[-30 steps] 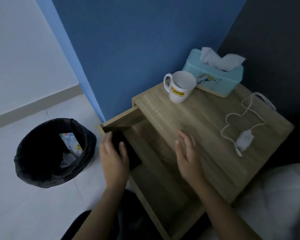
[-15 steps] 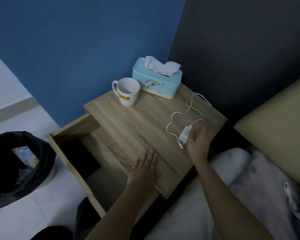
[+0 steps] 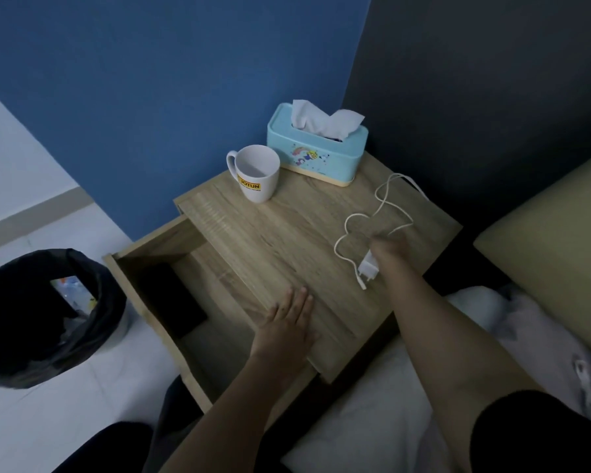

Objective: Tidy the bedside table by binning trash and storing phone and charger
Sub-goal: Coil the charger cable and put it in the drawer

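Blue wall up top, dark headboard to the right, and the wooden bedside table [image 3: 287, 240] sits mid-frame with its drawer [image 3: 157, 285] pulled open toward the lower left. Phone [image 3: 171, 298] looks like that dark slab lying in the drawer, though it's too dim to be sure. Bin [image 3: 24, 322] is at the left edge with trash in it.

My left hand [image 3: 287, 322] lies flat and released on the table's near edge, fingers spread, holding nothing. My right hand [image 3: 388, 250] is at the charger [image 3: 369, 269] right of centre, blurred, so I can't tell if the fingers have closed on it.

Handling guess: the plug block is light, hard and easy to pinch by its sides. The floppy white cable [image 3: 382, 213] will trail and could snag the table edge, so I'd gather the loops too. Mug [image 3: 256, 172] and tissue box [image 3: 316, 145] sit well clear at the back.
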